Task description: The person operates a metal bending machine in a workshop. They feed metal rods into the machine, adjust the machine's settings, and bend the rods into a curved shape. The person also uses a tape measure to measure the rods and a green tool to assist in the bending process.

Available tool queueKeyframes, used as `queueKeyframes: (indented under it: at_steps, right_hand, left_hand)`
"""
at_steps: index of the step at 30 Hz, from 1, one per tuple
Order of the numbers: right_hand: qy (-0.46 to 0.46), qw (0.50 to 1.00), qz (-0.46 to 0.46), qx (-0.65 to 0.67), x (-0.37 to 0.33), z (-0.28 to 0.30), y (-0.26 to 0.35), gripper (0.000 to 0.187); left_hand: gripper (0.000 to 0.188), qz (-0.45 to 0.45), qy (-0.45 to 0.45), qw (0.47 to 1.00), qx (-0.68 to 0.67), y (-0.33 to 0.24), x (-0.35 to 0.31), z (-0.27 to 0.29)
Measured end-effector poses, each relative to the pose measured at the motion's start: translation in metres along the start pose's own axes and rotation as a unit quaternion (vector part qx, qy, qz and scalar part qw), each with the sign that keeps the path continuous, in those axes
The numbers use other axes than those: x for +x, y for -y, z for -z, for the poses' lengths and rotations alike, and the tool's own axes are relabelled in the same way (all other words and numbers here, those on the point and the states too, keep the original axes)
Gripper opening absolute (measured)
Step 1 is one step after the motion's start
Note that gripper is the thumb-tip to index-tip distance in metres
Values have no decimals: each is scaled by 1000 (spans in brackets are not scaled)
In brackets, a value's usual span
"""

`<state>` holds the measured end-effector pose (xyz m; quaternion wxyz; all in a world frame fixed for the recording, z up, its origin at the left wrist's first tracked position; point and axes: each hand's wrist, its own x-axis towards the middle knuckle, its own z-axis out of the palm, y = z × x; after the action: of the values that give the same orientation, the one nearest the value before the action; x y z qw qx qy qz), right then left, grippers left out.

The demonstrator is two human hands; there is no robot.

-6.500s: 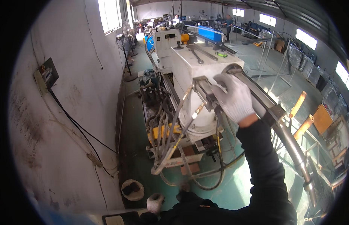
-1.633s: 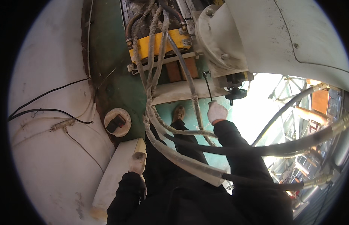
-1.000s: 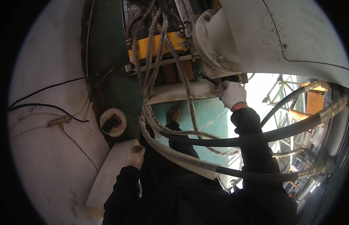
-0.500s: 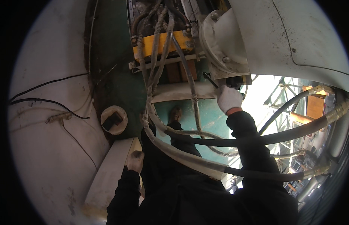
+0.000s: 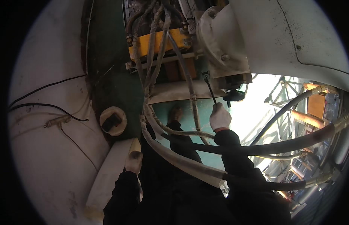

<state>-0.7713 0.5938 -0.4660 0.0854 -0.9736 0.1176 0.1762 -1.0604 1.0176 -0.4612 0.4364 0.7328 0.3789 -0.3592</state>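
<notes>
My right hand (image 5: 220, 117), in a white glove, is closed around the handle of a dark wrench (image 5: 211, 90). The wrench's head is up at a bolt (image 5: 205, 73) beside the grey machine's flange; whether it is seated there I cannot tell. A dark handwheel (image 5: 235, 95) sits just right of the wrench, under the machine housing. My left hand (image 5: 133, 163) is low on the left, against the end of a long white box-shaped piece (image 5: 110, 170). Its fingers are too unclear to read.
Thick hoses (image 5: 182, 157) cross in front of my legs and over my right forearm. A yellow block (image 5: 159, 44) stands ahead, with wrapped hoses running over it. A round pale pad (image 5: 113, 121) with a dark object is left. Bright metal framework (image 5: 283, 90) shows at right.
My right hand has drawn back toward me and slightly left, the wrench swinging to a steeper angle and showing more of its handle. The handwheel has come into fuller view. The left hand stays low.
</notes>
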Motion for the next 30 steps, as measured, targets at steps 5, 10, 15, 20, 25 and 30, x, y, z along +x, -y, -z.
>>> queueKeyframes:
  at_steps: [5,10,15,20,25,30]
  right_hand:
    - [-68,993,87,-42,20,115,18,31]
    - [29,980,134,-144,68,155,54,31]
    - [39,970,160,-177,84,144,71,34]
    - [39,967,158,-197,92,133,80,36]
    - [43,970,133,-198,89,134,87,36]
    - [40,971,133,-194,90,129,90,35]
  left_hand:
    - [31,-90,8,993,78,22,25,-12]
    - [30,-131,-7,990,48,11,22,-18]
    - [37,-72,-7,997,-5,-6,2,-10]
    - [38,-31,-12,998,-50,14,0,-8]
    - [34,-14,-25,995,-96,27,2,-9]
    - [32,-44,-32,996,-76,8,1,-7]
